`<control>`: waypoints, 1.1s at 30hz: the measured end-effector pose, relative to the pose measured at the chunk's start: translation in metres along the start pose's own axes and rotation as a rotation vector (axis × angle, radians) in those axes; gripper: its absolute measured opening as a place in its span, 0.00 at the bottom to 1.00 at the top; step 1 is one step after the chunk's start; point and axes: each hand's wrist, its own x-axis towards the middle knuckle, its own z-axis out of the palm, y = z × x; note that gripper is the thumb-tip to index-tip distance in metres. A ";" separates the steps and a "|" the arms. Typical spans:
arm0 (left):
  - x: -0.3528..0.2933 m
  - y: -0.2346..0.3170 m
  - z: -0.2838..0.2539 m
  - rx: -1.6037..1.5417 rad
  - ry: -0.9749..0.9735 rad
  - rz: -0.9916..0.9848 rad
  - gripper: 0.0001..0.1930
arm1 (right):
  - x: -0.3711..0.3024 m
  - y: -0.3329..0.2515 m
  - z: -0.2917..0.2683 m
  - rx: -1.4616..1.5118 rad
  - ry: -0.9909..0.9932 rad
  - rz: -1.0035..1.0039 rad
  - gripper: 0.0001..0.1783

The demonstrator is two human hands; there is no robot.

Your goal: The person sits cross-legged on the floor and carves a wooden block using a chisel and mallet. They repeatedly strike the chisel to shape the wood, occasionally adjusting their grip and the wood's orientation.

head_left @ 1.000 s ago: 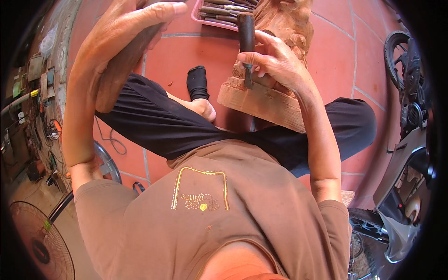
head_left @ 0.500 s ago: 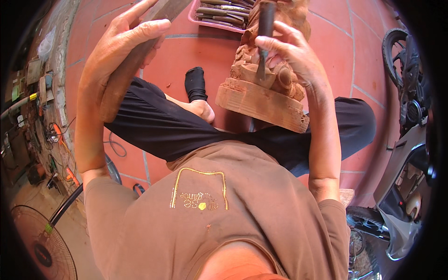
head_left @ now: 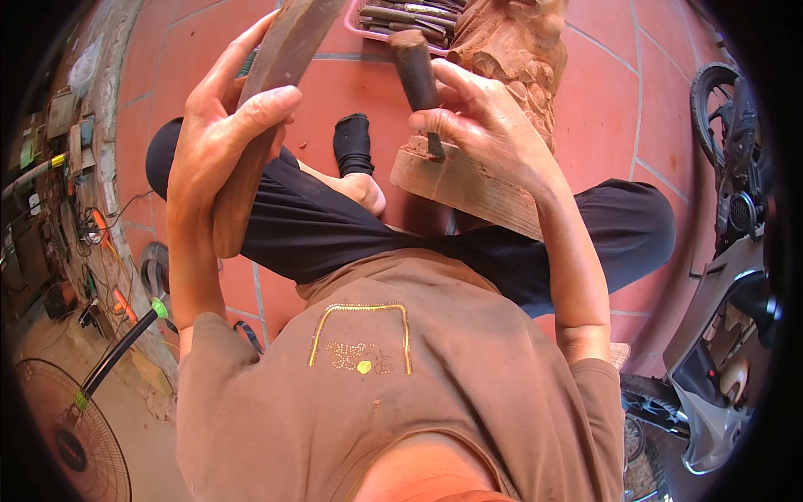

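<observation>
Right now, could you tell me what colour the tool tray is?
Pink tray, in the head view.

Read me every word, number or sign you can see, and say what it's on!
Brown shirt: sparkly lettering on the front, which I won't copy out.
Fan: a mark on its hub, too small to read.
Wooden bar, dark-handled tool, carved wood: no writing shows.

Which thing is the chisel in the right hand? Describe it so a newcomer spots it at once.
Find the large wood carving on the red floor, then its flat base. Above the base's left end, the right hand holds the thick, dark-handled chisel. Unlike the tools lying in the pink tray, it is held up; the wooden bar in the left hand is longer.
</observation>
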 end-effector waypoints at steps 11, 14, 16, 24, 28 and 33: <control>-0.019 -0.014 -0.027 -0.069 0.031 0.094 0.41 | 0.011 -0.012 0.011 -0.311 -0.070 -0.180 0.22; -0.029 -0.013 -0.028 -0.111 0.067 0.139 0.44 | 0.013 -0.016 0.014 -0.308 -0.133 -0.111 0.23; -0.035 -0.013 -0.029 -0.119 0.074 0.180 0.47 | 0.014 -0.018 0.013 -0.295 -0.153 -0.087 0.23; -0.051 -0.033 -0.028 0.035 -0.068 -0.017 0.48 | 0.020 -0.024 0.019 -0.340 -0.240 -0.068 0.15; -0.053 -0.028 -0.036 -0.057 0.031 -0.031 0.45 | 0.020 -0.025 0.017 -0.303 -0.220 -0.058 0.14; -0.054 -0.031 -0.031 -0.126 0.110 0.053 0.43 | 0.022 -0.025 0.020 -0.349 -0.243 -0.071 0.16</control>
